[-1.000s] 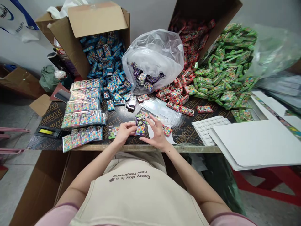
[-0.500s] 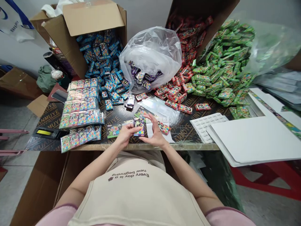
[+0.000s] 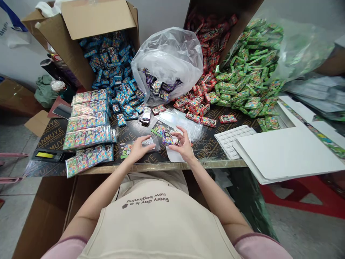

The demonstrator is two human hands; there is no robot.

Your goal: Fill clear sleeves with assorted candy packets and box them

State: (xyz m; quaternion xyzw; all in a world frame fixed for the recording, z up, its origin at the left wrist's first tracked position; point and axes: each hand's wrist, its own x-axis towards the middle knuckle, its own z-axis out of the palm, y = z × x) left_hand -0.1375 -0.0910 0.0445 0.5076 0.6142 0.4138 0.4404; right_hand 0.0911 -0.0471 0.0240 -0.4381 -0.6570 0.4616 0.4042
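My right hand [image 3: 184, 144] pinches a small purple packet [image 3: 167, 137] just above the dark table [image 3: 215, 151] near its front edge. My left hand [image 3: 137, 148] grips the end of a clear plastic sleeve [image 3: 151, 144] lying flat on the table, with a green packet [image 3: 124, 150] inside its left end. The purple packet sits right at the sleeve's open end. More empty clear sleeves [image 3: 183, 122] lie just beyond my hands, with a green packet [image 3: 159, 127] on them.
Filled sleeves [image 3: 87, 133] are stacked at the left beside a black device [image 3: 45, 155]. Behind stand a box of blue packets [image 3: 113, 61], a clear bag of purple packets [image 3: 167, 61], a box of red packets [image 3: 212, 39] and a green heap [image 3: 248, 72]. White sheets [image 3: 288, 154] lie right.
My hands have lowered from holding the purple packet upright between them. The left hand now grips the clear sleeve on the table and the right hand alone holds the packet at its opening.
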